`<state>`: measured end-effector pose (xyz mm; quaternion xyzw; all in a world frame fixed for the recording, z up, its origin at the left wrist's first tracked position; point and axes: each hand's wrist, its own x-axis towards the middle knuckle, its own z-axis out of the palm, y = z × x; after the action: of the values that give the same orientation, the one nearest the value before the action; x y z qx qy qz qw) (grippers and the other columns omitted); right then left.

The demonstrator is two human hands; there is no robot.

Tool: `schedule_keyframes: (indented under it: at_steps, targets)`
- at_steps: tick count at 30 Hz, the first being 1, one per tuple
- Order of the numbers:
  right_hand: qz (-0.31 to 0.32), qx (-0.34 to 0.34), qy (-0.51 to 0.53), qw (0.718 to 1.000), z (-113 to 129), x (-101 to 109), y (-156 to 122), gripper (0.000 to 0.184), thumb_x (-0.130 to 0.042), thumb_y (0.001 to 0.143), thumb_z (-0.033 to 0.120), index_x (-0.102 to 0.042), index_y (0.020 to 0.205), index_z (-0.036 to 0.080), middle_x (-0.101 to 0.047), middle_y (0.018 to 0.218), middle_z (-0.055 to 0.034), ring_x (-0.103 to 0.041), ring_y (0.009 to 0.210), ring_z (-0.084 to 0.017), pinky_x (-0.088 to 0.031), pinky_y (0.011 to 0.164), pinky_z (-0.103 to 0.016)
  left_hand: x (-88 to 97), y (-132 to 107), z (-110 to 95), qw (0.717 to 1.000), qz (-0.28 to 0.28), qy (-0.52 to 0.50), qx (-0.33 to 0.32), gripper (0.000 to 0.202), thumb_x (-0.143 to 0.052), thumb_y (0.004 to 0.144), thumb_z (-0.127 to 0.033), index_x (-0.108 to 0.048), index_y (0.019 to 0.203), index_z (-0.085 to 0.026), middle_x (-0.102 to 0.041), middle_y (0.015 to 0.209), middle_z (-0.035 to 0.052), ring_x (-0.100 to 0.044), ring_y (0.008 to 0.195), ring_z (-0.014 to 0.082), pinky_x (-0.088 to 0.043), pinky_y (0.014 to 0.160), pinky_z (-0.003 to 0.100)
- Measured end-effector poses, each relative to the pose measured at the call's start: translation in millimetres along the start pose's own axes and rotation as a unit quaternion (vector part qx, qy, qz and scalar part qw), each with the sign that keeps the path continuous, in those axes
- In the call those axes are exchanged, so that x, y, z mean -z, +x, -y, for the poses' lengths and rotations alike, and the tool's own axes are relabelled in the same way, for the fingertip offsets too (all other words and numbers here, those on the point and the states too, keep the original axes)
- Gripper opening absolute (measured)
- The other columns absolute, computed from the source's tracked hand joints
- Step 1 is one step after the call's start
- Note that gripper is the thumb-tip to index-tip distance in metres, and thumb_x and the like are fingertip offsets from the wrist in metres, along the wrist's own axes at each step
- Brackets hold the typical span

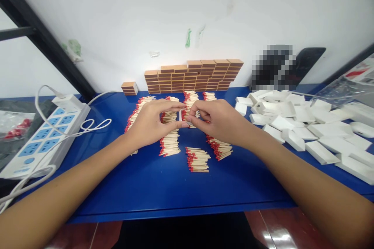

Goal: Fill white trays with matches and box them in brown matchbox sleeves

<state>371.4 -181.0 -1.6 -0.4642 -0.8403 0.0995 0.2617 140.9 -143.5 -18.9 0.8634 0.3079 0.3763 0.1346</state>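
Observation:
My left hand (150, 121) grips a small white matchbox tray (180, 116) between its thumb and fingers, above the table. My right hand (219, 120) is closed in a pinch at the tray's right end. A few red match heads (184, 113) show at its fingertips; the rest of them is hidden by the fingers. Beneath and around both hands lie rows of loose red-headed matches (170, 143), partly covered by the hands. A smaller pile of matches (198, 160) lies nearer the front, and another row of matches (220, 149) is below my right hand.
Brown matchboxes (191, 78) are stacked against the wall, with a few set apart (129, 88) on the left. Many white trays (304, 118) are heaped at the right. A power strip (43, 136) with white cables is on the left of the blue table (163, 194).

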Motion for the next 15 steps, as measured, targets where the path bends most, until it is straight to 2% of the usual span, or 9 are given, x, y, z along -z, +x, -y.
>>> schedule_keyframes:
  at_steps: [4, 10, 12, 15]
  targets:
    - [0.002, -0.009, 0.033, 0.999, 0, 2, 0, 0.02, -0.062, 0.099, 0.034, -0.068, 0.086, 0.021, -0.038, 0.055, 0.0077, -0.034, 0.051, -0.011, -0.025, 0.056, -0.029, 0.8, 0, 0, 1.0, 0.002, 0.001, 0.004, 0.046, -0.086, 0.081, -0.052, -0.078, 0.118, -0.024, -0.08, 0.116, 0.0048, -0.076, 0.106, 0.024, -0.059, 0.095, 0.034]
    - [-0.071, -0.021, 0.015, 0.997, -5, 11, 2, 0.02, -0.062, 0.099, 0.036, -0.067, 0.086, 0.022, -0.038, 0.054, 0.0078, -0.035, 0.051, -0.012, -0.027, 0.058, -0.03, 2.7, 2, 1, 0.999, -0.012, -0.012, 0.036, 0.047, -0.083, 0.082, -0.057, -0.079, 0.116, -0.025, -0.08, 0.116, 0.0061, -0.075, 0.107, 0.0261, -0.06, 0.096, 0.038]
    - [-0.079, -0.017, 0.01, 0.997, -8, 12, 3, 0.019, -0.064, 0.098, 0.04, -0.068, 0.092, 0.022, -0.045, 0.059, 0.0058, -0.04, 0.055, -0.013, -0.03, 0.059, -0.03, 3.4, 3, 1, 0.999, -0.015, -0.019, 0.038, 0.047, -0.082, 0.083, -0.057, -0.079, 0.116, -0.025, -0.08, 0.117, 0.0061, -0.075, 0.108, 0.0261, -0.059, 0.098, 0.039]
    - [-0.069, -0.003, 0.026, 0.997, -12, 11, 5, 0.025, -0.066, 0.097, 0.044, -0.068, 0.104, 0.021, -0.063, 0.079, -0.001, -0.053, 0.067, -0.016, -0.038, 0.064, -0.03, 4.0, 3, 1, 0.999, -0.021, -0.023, 0.035, 0.044, -0.083, 0.083, -0.055, -0.079, 0.116, -0.026, -0.08, 0.118, 0.0049, -0.075, 0.11, 0.0252, -0.058, 0.099, 0.038]
